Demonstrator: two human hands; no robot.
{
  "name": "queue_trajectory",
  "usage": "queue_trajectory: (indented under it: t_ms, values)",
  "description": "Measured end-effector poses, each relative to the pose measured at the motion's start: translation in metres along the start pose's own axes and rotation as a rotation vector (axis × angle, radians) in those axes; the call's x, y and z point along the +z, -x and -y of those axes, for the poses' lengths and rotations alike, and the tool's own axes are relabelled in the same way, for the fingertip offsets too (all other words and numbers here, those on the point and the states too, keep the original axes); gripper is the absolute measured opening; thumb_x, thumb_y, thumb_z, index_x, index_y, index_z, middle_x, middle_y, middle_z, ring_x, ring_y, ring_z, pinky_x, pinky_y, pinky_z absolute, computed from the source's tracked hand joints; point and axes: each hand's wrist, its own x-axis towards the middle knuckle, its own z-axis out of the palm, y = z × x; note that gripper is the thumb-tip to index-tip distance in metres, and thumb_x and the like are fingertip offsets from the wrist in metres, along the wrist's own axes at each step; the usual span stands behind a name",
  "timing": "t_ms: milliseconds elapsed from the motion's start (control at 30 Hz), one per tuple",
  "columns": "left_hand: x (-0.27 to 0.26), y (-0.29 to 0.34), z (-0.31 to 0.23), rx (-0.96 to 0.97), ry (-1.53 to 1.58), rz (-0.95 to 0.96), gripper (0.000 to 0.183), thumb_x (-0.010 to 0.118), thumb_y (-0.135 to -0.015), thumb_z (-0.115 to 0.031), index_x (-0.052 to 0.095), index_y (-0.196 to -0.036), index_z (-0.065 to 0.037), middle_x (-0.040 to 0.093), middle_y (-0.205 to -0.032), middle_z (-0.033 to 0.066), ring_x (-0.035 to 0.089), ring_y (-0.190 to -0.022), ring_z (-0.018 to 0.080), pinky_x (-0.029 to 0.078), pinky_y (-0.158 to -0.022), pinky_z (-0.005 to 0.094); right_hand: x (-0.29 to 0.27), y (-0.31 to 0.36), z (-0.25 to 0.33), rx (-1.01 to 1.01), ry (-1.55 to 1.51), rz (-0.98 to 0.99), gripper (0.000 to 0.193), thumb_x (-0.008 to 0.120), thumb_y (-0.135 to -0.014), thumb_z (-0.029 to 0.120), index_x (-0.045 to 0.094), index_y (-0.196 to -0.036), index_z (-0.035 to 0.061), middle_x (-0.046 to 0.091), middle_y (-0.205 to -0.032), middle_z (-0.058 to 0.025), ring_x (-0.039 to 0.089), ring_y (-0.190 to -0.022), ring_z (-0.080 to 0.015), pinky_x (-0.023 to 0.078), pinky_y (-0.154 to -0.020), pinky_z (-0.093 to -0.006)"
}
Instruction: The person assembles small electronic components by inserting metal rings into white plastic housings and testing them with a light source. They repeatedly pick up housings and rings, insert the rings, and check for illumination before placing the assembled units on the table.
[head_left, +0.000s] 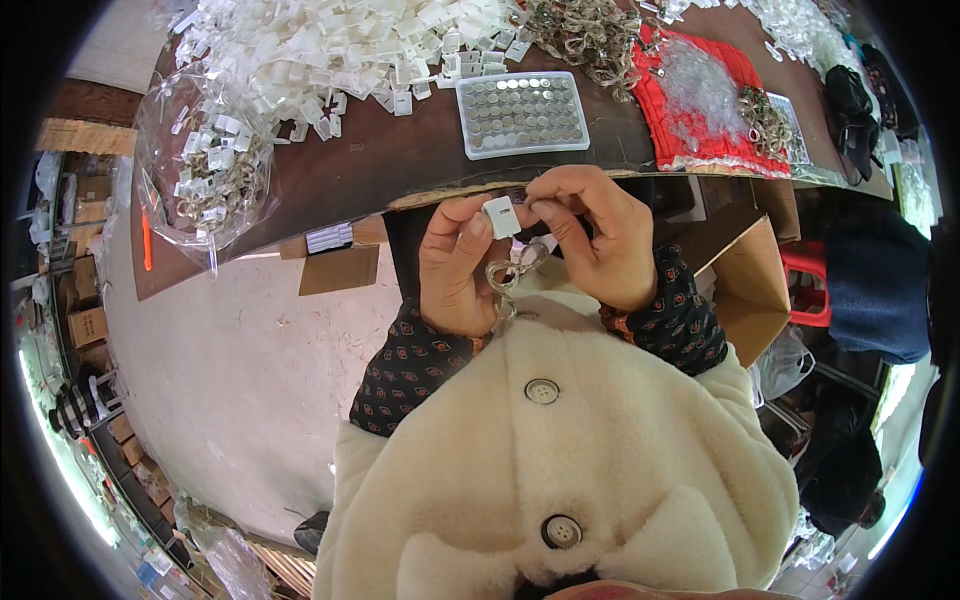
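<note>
My left hand [458, 265] pinches a small white plastic case [502, 217] with a dark slot in its face, just past the table's near edge. From that hand hangs a looped bundle of thin clear wire [517, 266], resembling a fairy-light string; whether it joins the case is hidden by the fingers. Close to the case's right side, my right hand [600, 240] has thumb and forefinger pressed together; anything between them is too small to make out. Beyond the hands, a clear tray [468, 128] of round silver coin cells [525, 112] stands on the table.
A large heap of white plastic cases [330, 60] covers the brown table's [350, 170] far left. Wire bundles [590, 40] lie behind the tray. A clear bag [205, 170] of cased bundles sits left; a red cloth [650, 100] with clear pieces, right. A cardboard box [745, 285] stands below.
</note>
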Motion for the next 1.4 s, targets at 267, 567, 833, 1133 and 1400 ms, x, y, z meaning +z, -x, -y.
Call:
queue_trajectory:
  t_ms: [267, 567, 833, 1133, 1400]
  values:
    - [0.0, 0.005, -0.001, 0.011, -0.024, -0.06, 0.017, 0.067, -0.092, -0.008, 0.06, -0.107, -0.003, 0.066, -0.098, 0.0081, 0.066, -0.088, 0.0151, 0.056, -0.077, 0.0292, -0.002, 0.001, 0.011, 0.021, 0.043, 0.0, 0.01, 0.066, -0.089, 0.001, 0.067, -0.099, 0.0008, 0.071, -0.092, -0.0098, 0.07, -0.081, -0.0194, 0.055, -0.074, -0.0289]
    - [0.002, 0.005, -0.002, 0.059, -0.049, 0.024, 0.017, 0.07, -0.089, -0.002, 0.062, -0.105, -0.002, 0.066, -0.096, 0.0063, 0.064, -0.083, 0.0112, 0.052, -0.071, 0.025, -0.005, -0.001, 0.014, -0.014, 0.127, 0.11, 0.008, 0.065, -0.089, -0.005, 0.067, -0.096, -0.0013, 0.072, -0.098, -0.0132, 0.068, -0.089, -0.0152, 0.054, -0.079, -0.0262]
    - [-0.003, 0.006, -0.001, 0.03, -0.145, -0.139, 0.014, 0.064, -0.092, -0.002, 0.062, -0.105, -0.003, 0.065, -0.093, 0.0059, 0.058, -0.075, 0.0093, 0.047, -0.065, 0.0223, -0.008, -0.003, 0.013, 0.064, 0.001, 0.133, 0.013, 0.062, -0.089, -0.006, 0.067, -0.1, -0.0009, 0.072, -0.103, -0.0132, 0.07, -0.089, -0.0171, 0.054, -0.08, -0.0278]
    - [-0.005, -0.011, -0.003, 0.008, -0.224, -0.091, 0.017, 0.072, -0.086, -0.004, 0.062, -0.101, -0.002, 0.066, -0.09, 0.0058, 0.055, -0.069, 0.0073, 0.045, -0.062, 0.0209, -0.019, -0.021, -0.006, 0.102, -0.245, 0.209, 0.008, 0.07, -0.086, 0.001, 0.069, -0.093, 0.0037, 0.072, -0.094, -0.0079, 0.067, -0.082, -0.0116, 0.053, -0.071, -0.0268]
    - [-0.012, -0.041, -0.011, -0.317, 0.026, -0.021, 0.02, 0.057, -0.097, -0.022, 0.056, -0.11, -0.007, 0.059, -0.102, 0.014, 0.053, -0.069, 0.0166, 0.044, -0.055, 0.0223, -0.165, -0.152, -0.072, 0.124, 0.469, -0.271, 0.014, 0.067, -0.091, 0.013, 0.069, -0.099, 0.0022, 0.071, -0.086, -0.0051, 0.066, -0.078, -0.0107, 0.054, -0.072, -0.027]
